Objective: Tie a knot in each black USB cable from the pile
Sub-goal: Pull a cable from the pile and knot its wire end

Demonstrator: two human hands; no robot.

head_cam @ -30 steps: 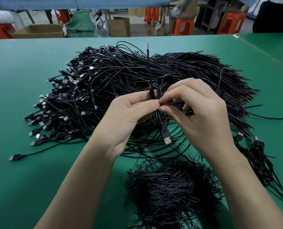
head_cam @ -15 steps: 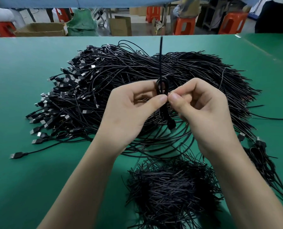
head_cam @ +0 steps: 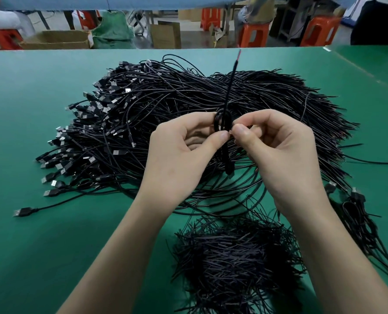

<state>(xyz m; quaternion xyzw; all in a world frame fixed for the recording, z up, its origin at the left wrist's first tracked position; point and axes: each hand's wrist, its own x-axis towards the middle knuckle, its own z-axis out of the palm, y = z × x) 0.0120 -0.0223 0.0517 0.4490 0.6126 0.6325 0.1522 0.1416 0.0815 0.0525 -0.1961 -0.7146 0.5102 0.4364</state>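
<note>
**Well, Both Hands Were Pinching One Cable**

Right there, above the middle of the pile (head_cam: 143,123), the left hand (head_cam: 184,155) and the right hand (head_cam: 281,155) met thumb to thumb. Each was pinching the black USB cable (head_cam: 230,87) where it curled into a small loop. Its free end stood straight up toward the far side, red at the tip, and its plug (head_cam: 229,169) hung just below the thumbs. The pile sprawled across the green table (head_cam: 30,245), plugs fanned out to the left. A heap of short black strands (head_cam: 233,257) lay near, between the forearms, and a few more cables (head_cam: 360,214) trailed along the right edge.
</note>
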